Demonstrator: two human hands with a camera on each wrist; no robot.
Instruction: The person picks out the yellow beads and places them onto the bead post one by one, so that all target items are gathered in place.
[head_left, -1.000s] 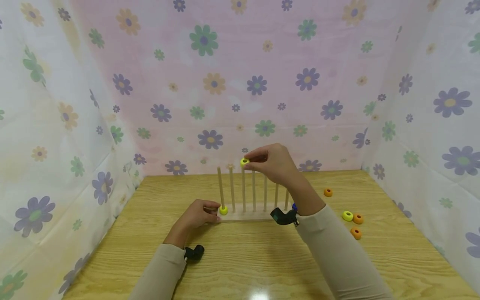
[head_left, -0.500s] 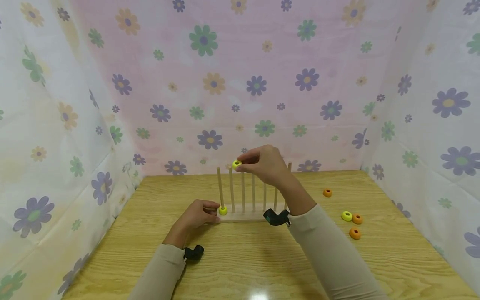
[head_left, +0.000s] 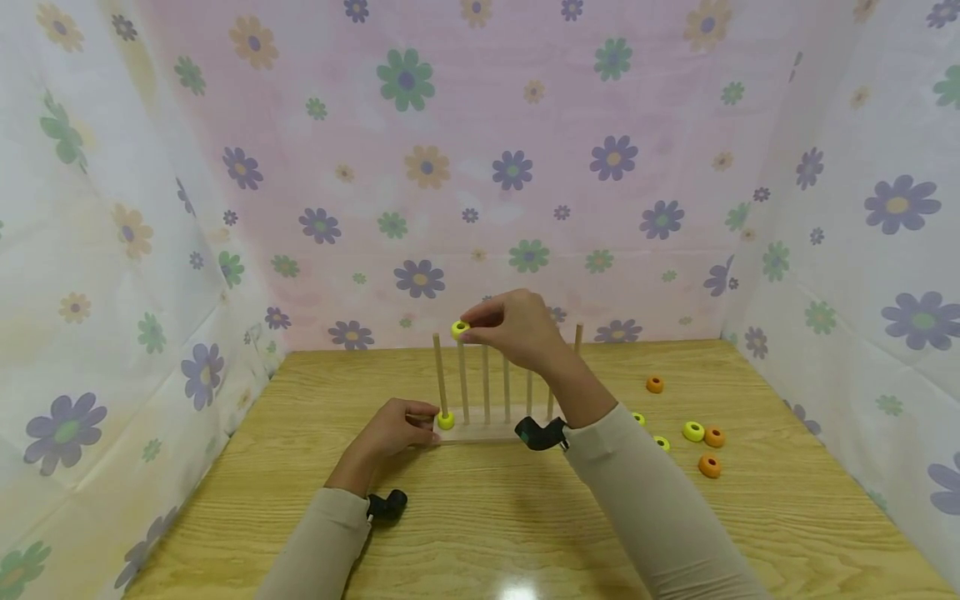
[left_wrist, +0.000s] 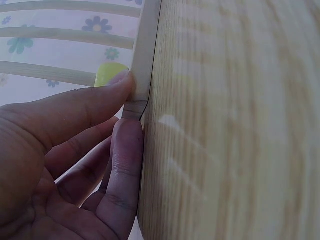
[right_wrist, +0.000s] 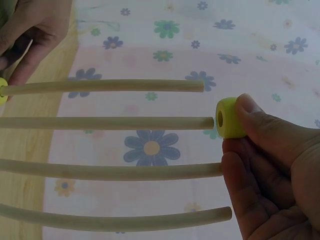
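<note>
A wooden peg stand (head_left: 480, 429) with a row of upright dowels is on the table. My right hand (head_left: 517, 329) pinches a yellow bead (right_wrist: 229, 118) between thumb and fingers, at the top of the second peg from the left. In the right wrist view the bead's hole faces that dowel's tip (right_wrist: 207, 123), with a sliver of space between. At the stand's left end, my left hand (head_left: 393, 429) grips the base, thumb on top and fingers against its end. Another yellow bead (head_left: 446, 420) sits at the foot of the leftmost peg, beside the left thumb.
To the right of the stand lie loose yellow beads (head_left: 693, 431) and orange beads (head_left: 710, 465), some partly behind the right forearm. Farther back is one more orange bead (head_left: 655, 384). Flowered cloth (head_left: 480, 167) encloses the table's back and sides.
My right hand has carried the yellow bead left, from above the third peg to the top of the second. Two yellow beads now show past the forearm. The left hand stays put.
</note>
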